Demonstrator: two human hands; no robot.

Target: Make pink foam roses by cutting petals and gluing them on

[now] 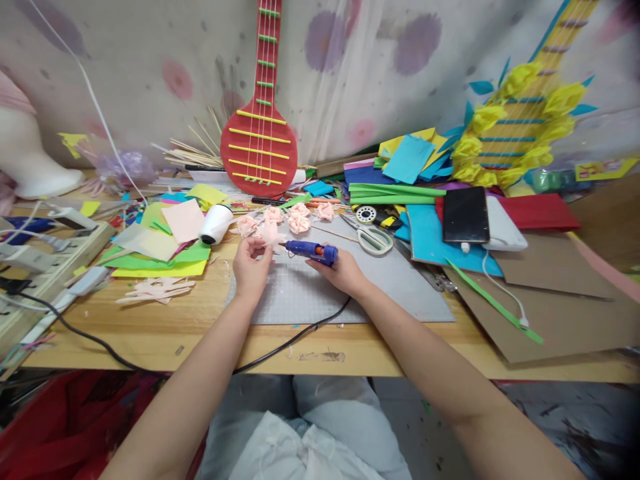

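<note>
My right hand [341,270] is wrapped round a blue hot glue gun [313,251], its nozzle pointing left. Pinched in my left hand [253,267] is a pale pink paper flower [271,233], and the nozzle tip is close beside it; whether they touch I cannot tell. Just behind my hands, several finished-looking pink paper roses [299,219] sit in a loose row. Under the glue gun lies a grey cutting mat [400,293]. A black cord [300,335] trails from below my right hand across the mat's edge to the left.
White-handled scissors [375,241] lie right of the roses. A red paper-craft lute [259,150] stands behind. Left are coloured paper sheets [160,257], pink strips [156,289] and a power strip [85,253]. Right are a phone [466,215], cardboard [565,307] and a yellow flowered instrument [515,133].
</note>
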